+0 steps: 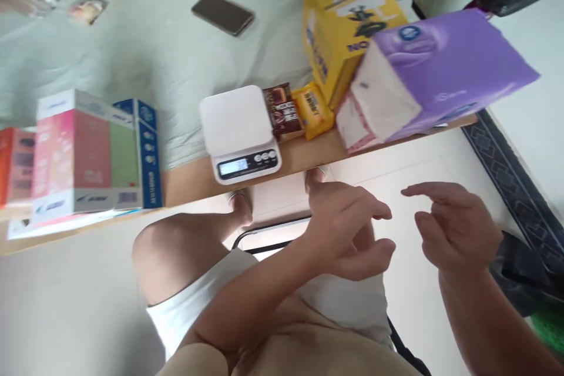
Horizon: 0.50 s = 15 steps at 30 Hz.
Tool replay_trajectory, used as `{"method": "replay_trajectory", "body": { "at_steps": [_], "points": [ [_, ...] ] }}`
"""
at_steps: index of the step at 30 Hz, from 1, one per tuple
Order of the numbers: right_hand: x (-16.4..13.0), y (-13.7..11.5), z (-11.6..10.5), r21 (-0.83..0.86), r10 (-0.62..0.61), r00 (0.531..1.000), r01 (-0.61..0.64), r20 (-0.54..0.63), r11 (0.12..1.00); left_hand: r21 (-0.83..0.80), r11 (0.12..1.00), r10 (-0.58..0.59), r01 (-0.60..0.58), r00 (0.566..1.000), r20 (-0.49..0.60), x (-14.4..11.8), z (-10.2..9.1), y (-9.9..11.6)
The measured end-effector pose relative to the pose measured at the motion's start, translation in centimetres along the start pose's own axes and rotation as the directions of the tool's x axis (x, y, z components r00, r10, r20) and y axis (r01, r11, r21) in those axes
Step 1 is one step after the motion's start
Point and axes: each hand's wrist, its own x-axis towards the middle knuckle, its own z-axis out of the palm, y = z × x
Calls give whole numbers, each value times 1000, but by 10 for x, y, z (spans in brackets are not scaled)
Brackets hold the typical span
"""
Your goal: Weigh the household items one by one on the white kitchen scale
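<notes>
While both hands hover open, left hand, right hand, seemingly empty, scale beyond.

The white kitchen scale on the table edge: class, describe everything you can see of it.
The kitchen scale is a small white device, apparently plastic, with a flat, rounded-square weighing platform on top. Below the platform, its front strip carries a lit digital display, blurred beyond reading, and three round buttons beside it. It sits flat and slightly turned on the wooden table, near the front edge. Nothing rests on the platform. A dark brown snack packet lies right against its right side. Neither hand touches it.
</notes>
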Motion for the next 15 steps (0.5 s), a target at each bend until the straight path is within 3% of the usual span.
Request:
{"method": "replay_trajectory", "body": {
  "at_steps": [3, 5, 7, 8, 9, 11, 13, 14, 15],
  "points": [
    [22, -54, 47, 134, -168, 977, 151, 130, 979, 46, 991, 131, -124, 969, -212, -8, -72, 13],
    [38, -89, 86, 197, -223, 954, 183, 202, 963, 109, 990, 115, -85, 944, -308, -19, -124, 23],
    [51, -123, 126, 249, -246, 924, 174, 294, 953, 179, 984, 84, 1, 878, -471, -35, -170, 33],
    [56, -140, 146, 275, -271, 902, 181, 336, 944, 214, 975, 73, 65, 812, -579, -43, -188, 37],
    [61, -155, 165, 301, -308, 876, 200, 372, 933, 237, 962, 69, 135, 720, -690, -52, -204, 40],
    [66, -183, 201, 342, -387, 824, 254, 413, 905, 236, 945, 95, 228, 498, -862, -65, -228, 43],
    [69, -206, 236, 362, -423, 800, 278, 425, 890, 177, 950, 95, 257, 301, -949, -75, -244, 40],
    [69, -215, 252, 365, -412, 800, 261, 436, 894, 133, 953, 66, 273, 243, -968, -79, -250, 38],
    [69, -222, 266, 364, -386, 805, 229, 450, 903, 95, 952, 30, 291, 222, -975, -84, -255, 35]
  ]
}}
